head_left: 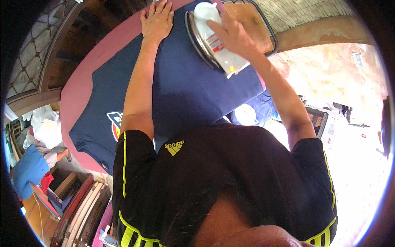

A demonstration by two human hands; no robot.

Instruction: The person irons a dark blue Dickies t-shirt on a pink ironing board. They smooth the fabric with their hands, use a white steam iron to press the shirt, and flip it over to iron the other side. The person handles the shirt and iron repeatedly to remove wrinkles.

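A dark navy shirt [113,82] with a colourful print lies spread over a pink padded ironing board [74,111]. My left hand [158,20] rests palm down on the cloth near the far edge, its fingers stretched out and slightly apart. To its right, my right hand [236,37] is closed round the handle of a white iron [203,26], slightly blurred. The iron is on the smooth part of the shirt, and an orange light glows at its near end. My fingers partly hide the handle.
A brown panel in a black metal frame [255,29] sits beyond the iron on the right. White plastic bags [45,127], a blue cloth [31,166] and several stacked wooden frames [82,206] are at the left. A grey box-like appliance [331,129] stands at the right.
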